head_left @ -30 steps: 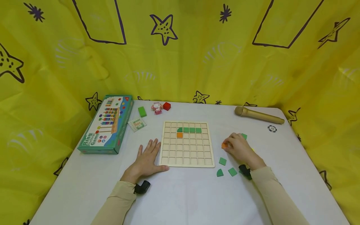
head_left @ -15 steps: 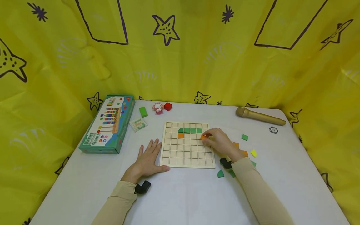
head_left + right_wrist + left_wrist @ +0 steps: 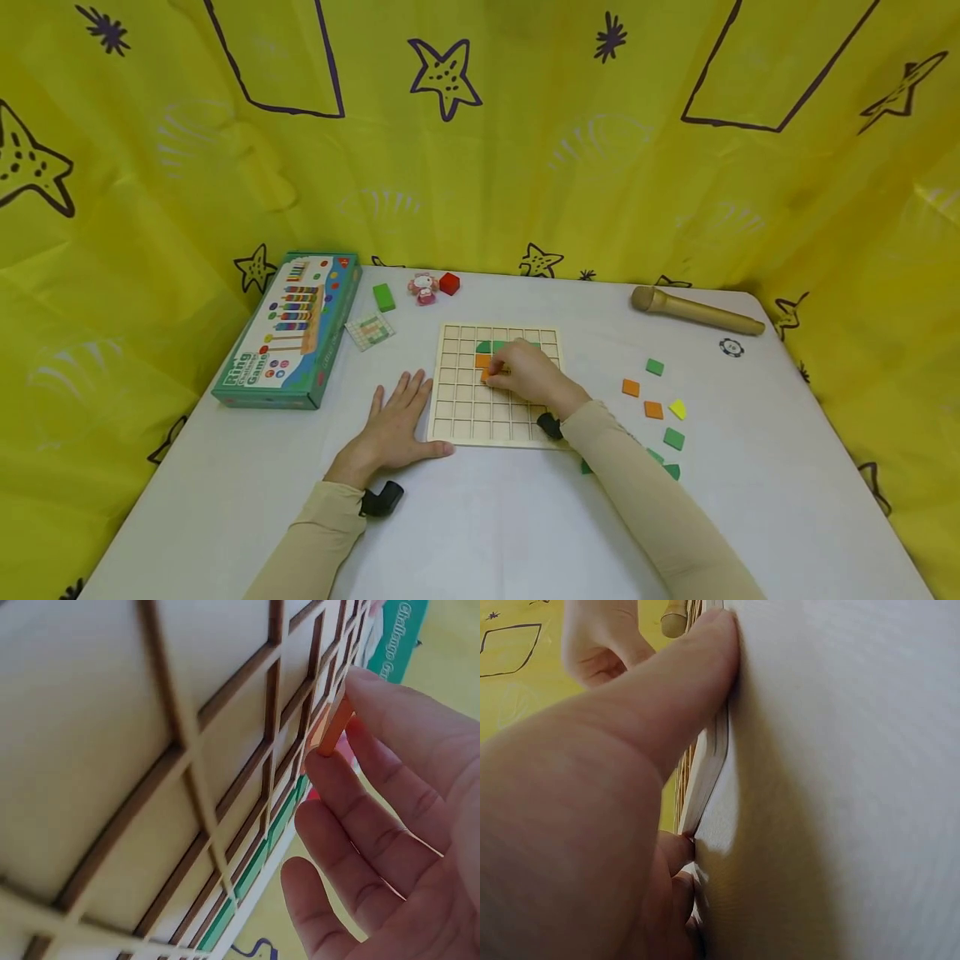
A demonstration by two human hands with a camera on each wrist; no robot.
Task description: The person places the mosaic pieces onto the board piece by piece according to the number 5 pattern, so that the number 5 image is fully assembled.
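A wooden grid board [image 3: 461,425] lies mid-table. Over its upper part, my right hand [image 3: 528,373] pinches an orange square tile [image 3: 337,726] between thumb and fingers, close to the cells. Just above that tile in the head view, another orange tile [image 3: 482,361] sits in a cell, below a row of green tiles [image 3: 501,345] partly hidden by the hand. My left hand [image 3: 393,429] lies flat on the table with fingers spread, at the board's left edge. Its thumb [image 3: 697,667] rests along the board's near left corner.
Loose orange tiles [image 3: 653,410], several green tiles [image 3: 673,438] and a yellow piece [image 3: 677,408] lie right of the board. A gold microphone [image 3: 697,311] and round chip [image 3: 731,347] are beyond. Left stand a game box [image 3: 285,333], pattern card [image 3: 370,331], green block [image 3: 383,297], figurine [image 3: 423,288] and red block [image 3: 449,283].
My right hand has carried the orange tile leftward from the loose pieces, across the board's right side, to the cells below the placed orange tile. The left hand stays put.
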